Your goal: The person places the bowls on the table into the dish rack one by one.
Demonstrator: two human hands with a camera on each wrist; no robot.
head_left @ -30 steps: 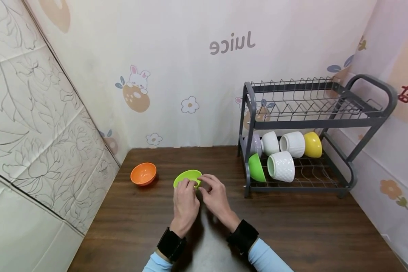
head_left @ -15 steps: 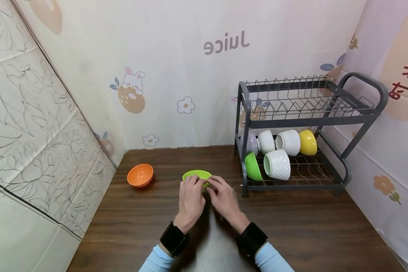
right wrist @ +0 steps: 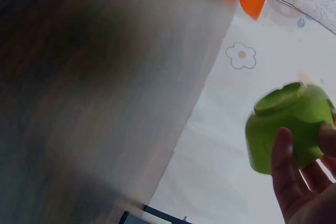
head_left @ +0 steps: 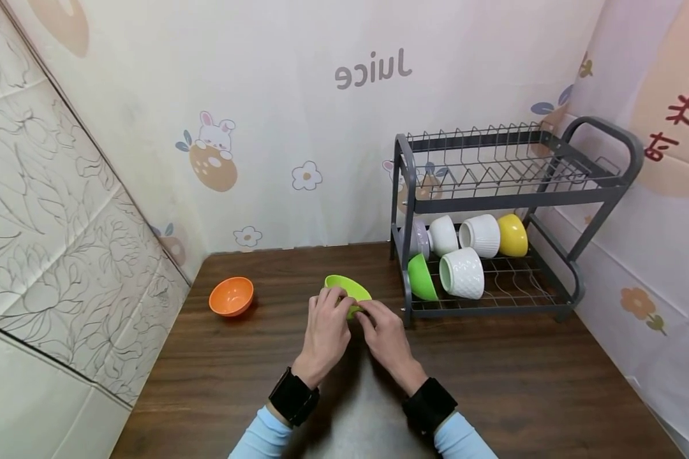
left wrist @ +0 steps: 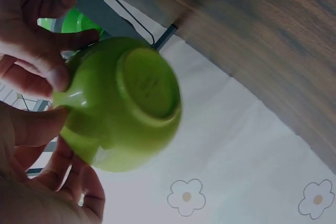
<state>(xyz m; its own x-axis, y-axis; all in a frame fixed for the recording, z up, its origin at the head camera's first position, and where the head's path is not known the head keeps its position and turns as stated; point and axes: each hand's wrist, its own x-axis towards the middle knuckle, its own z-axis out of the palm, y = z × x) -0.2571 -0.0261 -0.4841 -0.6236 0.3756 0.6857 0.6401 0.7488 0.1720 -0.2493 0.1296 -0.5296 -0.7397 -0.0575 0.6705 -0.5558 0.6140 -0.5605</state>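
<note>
A lime-green bowl [head_left: 347,286] hangs above the table, tilted, its foot ring and underside showing in both wrist views. My left hand [head_left: 325,331] pinches its near rim between thumb and fingers. Close beside it, my right hand [head_left: 388,341] also pinches the rim, on the right side. In the left wrist view the bowl [left wrist: 126,103] has the thumbs of both hands on its outer wall. An orange bowl [head_left: 231,297] stands upright on the table to the left, touched by neither hand.
A dark two-tier dish rack [head_left: 494,204] stands at the back right. Its lower tier holds a tilted green bowl [head_left: 422,278], a white textured cup [head_left: 465,274], a yellow cup [head_left: 513,236] and several other cups. A patterned wall covering [head_left: 264,127] rises behind the wooden table [head_left: 235,363].
Both hands have carried the lime-green bowl rightwards, towards the rack, and its tilt has changed. The whole scene has shifted slightly left as the head view turned.
</note>
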